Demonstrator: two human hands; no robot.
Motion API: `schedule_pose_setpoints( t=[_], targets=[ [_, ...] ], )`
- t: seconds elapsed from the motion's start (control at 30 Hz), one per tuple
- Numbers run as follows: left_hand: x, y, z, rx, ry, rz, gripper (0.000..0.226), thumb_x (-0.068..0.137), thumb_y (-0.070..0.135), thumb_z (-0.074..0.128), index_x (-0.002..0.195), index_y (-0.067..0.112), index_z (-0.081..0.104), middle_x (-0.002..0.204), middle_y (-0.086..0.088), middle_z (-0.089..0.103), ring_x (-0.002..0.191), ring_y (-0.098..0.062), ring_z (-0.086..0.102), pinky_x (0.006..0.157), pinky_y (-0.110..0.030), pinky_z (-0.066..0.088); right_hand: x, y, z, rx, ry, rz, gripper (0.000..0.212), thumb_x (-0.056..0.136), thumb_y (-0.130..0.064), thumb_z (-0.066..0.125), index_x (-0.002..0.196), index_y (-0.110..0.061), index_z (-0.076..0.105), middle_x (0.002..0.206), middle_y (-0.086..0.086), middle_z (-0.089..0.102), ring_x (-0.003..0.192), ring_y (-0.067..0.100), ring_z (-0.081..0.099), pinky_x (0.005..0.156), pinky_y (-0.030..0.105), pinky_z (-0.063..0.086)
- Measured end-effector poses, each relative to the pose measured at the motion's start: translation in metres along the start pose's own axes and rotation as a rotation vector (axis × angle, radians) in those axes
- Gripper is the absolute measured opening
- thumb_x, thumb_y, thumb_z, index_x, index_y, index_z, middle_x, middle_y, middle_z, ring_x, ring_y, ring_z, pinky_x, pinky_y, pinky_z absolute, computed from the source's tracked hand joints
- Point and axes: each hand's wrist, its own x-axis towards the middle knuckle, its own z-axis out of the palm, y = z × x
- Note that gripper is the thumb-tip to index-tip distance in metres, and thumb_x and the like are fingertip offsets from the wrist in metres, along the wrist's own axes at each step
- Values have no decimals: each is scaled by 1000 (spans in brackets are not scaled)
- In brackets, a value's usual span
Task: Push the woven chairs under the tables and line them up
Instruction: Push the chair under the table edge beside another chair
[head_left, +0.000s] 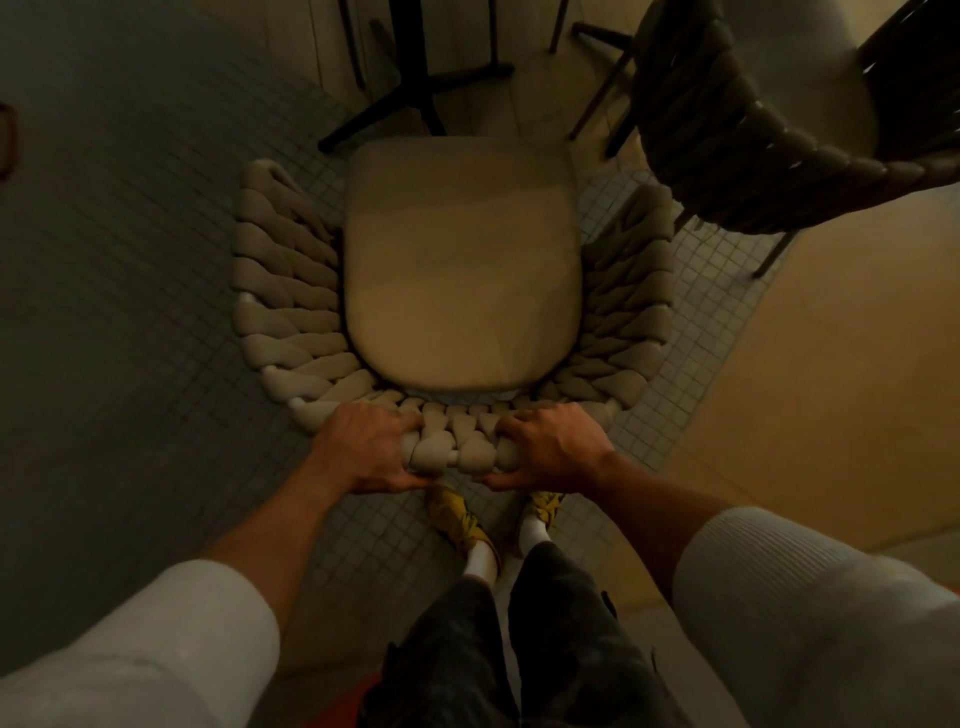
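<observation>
A woven chair (460, 260) with a thick braided beige backrest and a flat seat cushion stands right below me, seen from above. My left hand (366, 449) grips the top of its backrest on the left. My right hand (553, 447) grips the same rim on the right. The chair's front points at a black table base (415, 78) at the top of the view. A second, darker woven chair (727, 130) stands at the upper right, close to the first chair's right arm.
The floor is small grey tiles (130, 312) under the chair and smooth tan flooring (831, 364) to the right. More dark furniture legs (592, 31) stand at the top. My feet in yellow shoes (457, 519) are just behind the chair.
</observation>
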Motion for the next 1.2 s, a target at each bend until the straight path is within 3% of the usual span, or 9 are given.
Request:
schedule_pose_setpoints(
  t=[0.5, 1.0, 1.2],
  targets=[
    [25, 0, -7, -10, -47, -41, 83, 62, 97, 45, 115, 37, 67, 103, 10, 75, 89, -19, 72, 72, -33, 51, 17, 29, -9, 4, -33, -53, 81, 71, -99, 36, 103, -30, 63, 92, -8, 69, 79, 23, 67, 63, 32, 51],
    [72, -8, -20, -73, -57, -99, 83, 62, 98, 42, 114, 37, 66, 100, 9, 75, 88, -19, 71, 77, -37, 56, 58, 78, -33, -10, -50, -145, 78, 72, -97, 38, 102, -29, 63, 90, -7, 67, 74, 23, 66, 58, 29, 41],
    [108, -22, -34, -60, -26, -105, 78, 62, 96, 44, 109, 37, 66, 95, 10, 74, 82, -17, 70, 71, -34, 54, 92, 110, -48, -6, -43, -177, 77, 73, -98, 37, 100, -30, 63, 91, -8, 69, 72, 21, 66, 58, 29, 40]
  ],
)
